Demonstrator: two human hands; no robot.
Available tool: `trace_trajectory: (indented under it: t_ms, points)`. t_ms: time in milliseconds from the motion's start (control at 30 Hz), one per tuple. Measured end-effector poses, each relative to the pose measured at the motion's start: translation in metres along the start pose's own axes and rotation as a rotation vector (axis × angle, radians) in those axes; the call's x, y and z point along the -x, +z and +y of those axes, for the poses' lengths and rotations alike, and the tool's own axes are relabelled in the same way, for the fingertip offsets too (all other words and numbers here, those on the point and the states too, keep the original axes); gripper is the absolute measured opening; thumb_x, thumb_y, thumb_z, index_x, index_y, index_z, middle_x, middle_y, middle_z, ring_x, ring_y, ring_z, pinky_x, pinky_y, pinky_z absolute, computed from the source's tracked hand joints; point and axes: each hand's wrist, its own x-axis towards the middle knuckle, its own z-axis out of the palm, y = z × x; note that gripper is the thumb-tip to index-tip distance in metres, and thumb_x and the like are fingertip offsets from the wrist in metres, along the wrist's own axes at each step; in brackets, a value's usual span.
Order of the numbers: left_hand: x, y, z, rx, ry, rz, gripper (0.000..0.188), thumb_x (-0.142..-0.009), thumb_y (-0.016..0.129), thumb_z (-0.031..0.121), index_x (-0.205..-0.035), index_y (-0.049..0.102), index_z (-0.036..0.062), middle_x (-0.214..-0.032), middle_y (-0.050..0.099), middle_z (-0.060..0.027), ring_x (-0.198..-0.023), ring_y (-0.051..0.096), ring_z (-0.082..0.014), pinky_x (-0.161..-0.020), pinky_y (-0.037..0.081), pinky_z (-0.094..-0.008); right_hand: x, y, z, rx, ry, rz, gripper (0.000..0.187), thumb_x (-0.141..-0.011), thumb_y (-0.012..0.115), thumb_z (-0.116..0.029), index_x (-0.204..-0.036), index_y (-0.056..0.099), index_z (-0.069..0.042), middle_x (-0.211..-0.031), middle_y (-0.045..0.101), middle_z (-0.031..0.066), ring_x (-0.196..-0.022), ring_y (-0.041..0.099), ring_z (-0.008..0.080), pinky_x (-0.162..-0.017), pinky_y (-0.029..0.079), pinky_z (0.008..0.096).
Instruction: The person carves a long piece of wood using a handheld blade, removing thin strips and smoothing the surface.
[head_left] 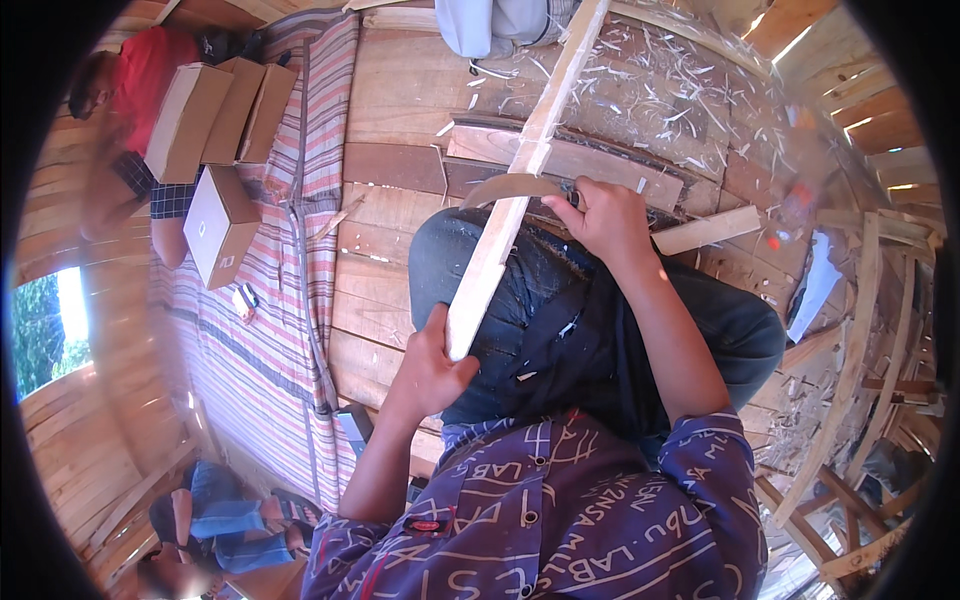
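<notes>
A long pale strip of wood (484,272) slants from my lap up to the far edge of the view, its surface notched in places. My left hand (430,368) is closed round its near end, the thumb pressed against it. In my right hand (612,222) is a sickle (505,187) with a brownish, curved blade, which crosses the strip above my knees. Most of the sickle's handle is hidden by my fingers. The strip passes over my dark trousers (540,300), which have small bits of wood on them.
Shavings (670,85) litter the plank floor ahead. A reddish board (600,170) and a short pale piece (708,230) lie beyond my knees. Left, cardboard boxes (222,228) stand on a striped mat (250,370) beside a person in red (158,75). Another person (235,520) sits lower left.
</notes>
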Motion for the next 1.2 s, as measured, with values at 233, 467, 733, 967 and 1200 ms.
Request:
trace_trajectory:
  t_ms: [233, 467, 733, 967, 1200]
  points:
    - [-0.001, 0.0, -0.006, -0.038, 0.045, 0.01, 0.029, -0.067, 0.058, 0.008, -0.09, 0.043, -0.0029, -0.066, 0.053, -0.0288, -0.063, 0.056, -0.0469, -0.06, 0.046, -0.0429, 0.014, -0.013, -0.017, -0.01, -0.125, -0.16, 0.057, -0.087, 0.06, -0.057, -0.065, 0.058, -0.005, -0.057, 0.059, 0.0146, -0.057, 0.062, 0.0357, -0.055, 0.051, 0.0443]
    - [-0.003, 0.001, 0.001, -0.032, 0.058, 0.024, 0.03, -0.067, 0.058, 0.008, -0.091, 0.044, -0.0031, -0.067, 0.054, -0.027, -0.064, 0.058, -0.0445, -0.06, 0.046, -0.042, -0.036, -0.04, 0.088, 0.178, 0.384, -0.003, 0.068, -0.091, 0.049, -0.062, -0.071, 0.064, 0.001, -0.066, 0.062, 0.0222, -0.066, 0.063, 0.0408, -0.062, 0.05, 0.0472]
    - [-0.007, -0.003, -0.01, 0.006, 0.041, -0.043, 0.033, -0.067, 0.056, 0.008, -0.096, 0.046, -0.0032, -0.068, 0.05, -0.0219, -0.061, 0.048, -0.0303, -0.062, 0.044, -0.0366, 0.032, -0.008, 0.036, -0.194, 0.395, -0.088, 0.057, -0.089, 0.059, -0.053, -0.065, 0.06, -0.001, -0.058, 0.059, 0.0171, -0.061, 0.062, 0.0379, -0.056, 0.048, 0.0458]
    - [-0.008, -0.01, -0.008, 0.114, -0.037, -0.151, 0.033, -0.066, 0.052, 0.004, -0.099, 0.05, -0.0007, -0.071, 0.049, -0.0084, -0.067, 0.047, -0.0154, -0.063, 0.04, -0.0288, 0.026, -0.017, -0.021, -0.258, 0.011, -0.184, 0.052, -0.087, 0.063, -0.05, -0.064, 0.059, -0.004, -0.054, 0.056, 0.0132, -0.052, 0.06, 0.0334, -0.05, 0.046, 0.0411]
    - [-0.008, -0.007, -0.009, 0.106, -0.066, -0.143, 0.025, -0.068, 0.053, 0.004, -0.092, 0.047, 0.0016, -0.067, 0.05, -0.0076, -0.056, 0.048, -0.0184, -0.053, 0.039, -0.0333, -0.002, 0.004, -0.012, 0.001, -0.108, -0.151, 0.068, -0.085, 0.053, -0.067, -0.061, 0.063, -0.004, -0.059, 0.062, 0.0177, -0.06, 0.066, 0.0353, -0.056, 0.051, 0.0468]
